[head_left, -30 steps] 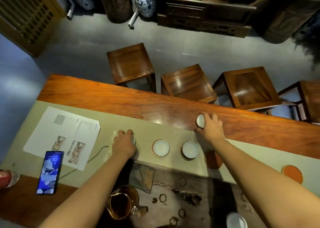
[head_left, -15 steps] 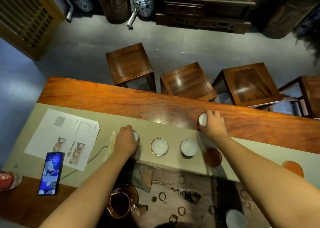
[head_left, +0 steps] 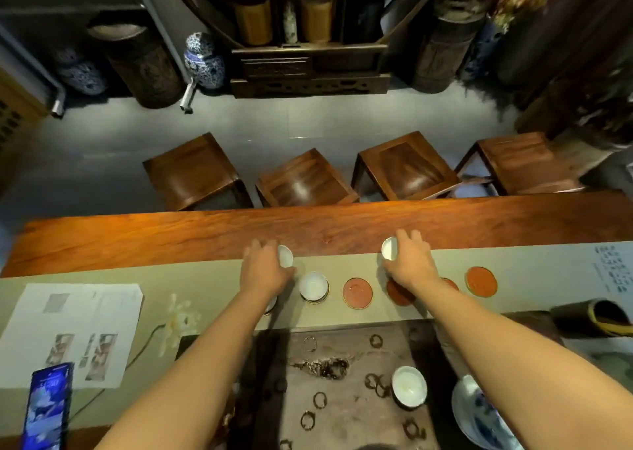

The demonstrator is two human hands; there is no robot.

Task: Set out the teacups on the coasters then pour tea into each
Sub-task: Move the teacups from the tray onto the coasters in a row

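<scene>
Each of the person's hands holds a small white teacup, round and plain inside, tilted so its open mouth faces sideways. The left hand [head_left: 265,273] has its fingers curled around a teacup [head_left: 285,256], which sticks out at the fingertips, above the far edge of the pale green table runner [head_left: 205,278]. The right hand [head_left: 409,264] is wrapped the same way around a second teacup [head_left: 389,248], which shows on the thumb side, over the runner's far edge.

Half a second ago two white cups sat side by side on coasters between the hands. Now only one seated teacup [head_left: 313,286] shows there, on the runner just right of the left hand, and beside it a bare red coaster [head_left: 357,293] lies exposed. Another coaster [head_left: 399,294] is half hidden under the right wrist, and a further coaster [head_left: 481,281] lies on the runner beyond that wrist. The view has also swung to the right along the runner.

A spare teacup [head_left: 409,387] stands on the dark tea tray [head_left: 342,364], on the near side of the runner.
</scene>
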